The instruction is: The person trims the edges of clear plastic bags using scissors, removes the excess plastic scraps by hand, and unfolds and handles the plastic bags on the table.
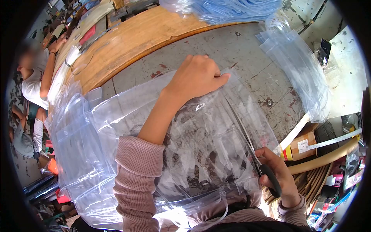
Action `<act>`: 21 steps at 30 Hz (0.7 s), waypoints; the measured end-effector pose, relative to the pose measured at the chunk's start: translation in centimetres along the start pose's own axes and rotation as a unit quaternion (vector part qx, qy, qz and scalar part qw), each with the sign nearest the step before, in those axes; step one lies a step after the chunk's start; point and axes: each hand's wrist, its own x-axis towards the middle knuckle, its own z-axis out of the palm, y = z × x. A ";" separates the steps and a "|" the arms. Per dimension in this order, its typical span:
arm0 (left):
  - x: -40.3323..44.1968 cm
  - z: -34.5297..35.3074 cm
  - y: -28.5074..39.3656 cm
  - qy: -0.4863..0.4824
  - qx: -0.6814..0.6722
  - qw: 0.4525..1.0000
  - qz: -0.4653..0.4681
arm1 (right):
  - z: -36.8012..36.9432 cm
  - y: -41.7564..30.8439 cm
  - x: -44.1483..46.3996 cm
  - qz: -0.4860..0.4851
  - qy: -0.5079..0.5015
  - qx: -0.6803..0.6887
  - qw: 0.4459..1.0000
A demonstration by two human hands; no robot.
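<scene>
My left hand point(199, 75) is curled, knuckles up and thumb reaching right, over the far part of a clear plastic sheet point(143, 89). Its fingertips are hidden beneath it. Black-handled scissors point(270, 179) are in my right hand point(281, 174), at the sheet's right side. Their long blades point away from me, lying along the plastic toward my left thumb. Wrinkled layers of the plastic cover the near part of the worktable, with more clear plastic point(77, 135) heaped on the left.
A stack of clear plastic pieces point(295, 71) lies at the right of the grey tabletop point(170, 56). Beyond is a wooden board point(143, 33) with bluish plastic point(239, 9) behind it. A phone point(324, 51) and a cardboard box point(303, 143) are at right. Other people point(34, 85) are at left.
</scene>
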 end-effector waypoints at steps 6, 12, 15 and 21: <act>0.1 0.0 0.1 -0.003 -0.003 1.000 -0.005 | 0.0 -0.1 0.0 0.006 0.007 -0.034 0.999; 0.1 0.0 0.0 -0.003 -0.001 1.000 0.007 | 0.3 -0.2 0.0 -0.023 0.026 -0.141 0.989; 0.2 -0.1 0.1 -0.015 0.000 1.000 -0.002 | 0.4 0.1 0.0 -0.037 0.035 -0.148 0.988; 0.1 0.0 -0.2 -0.014 -0.003 1.000 0.006 | 0.5 0.1 0.0 -0.018 0.046 -0.143 0.989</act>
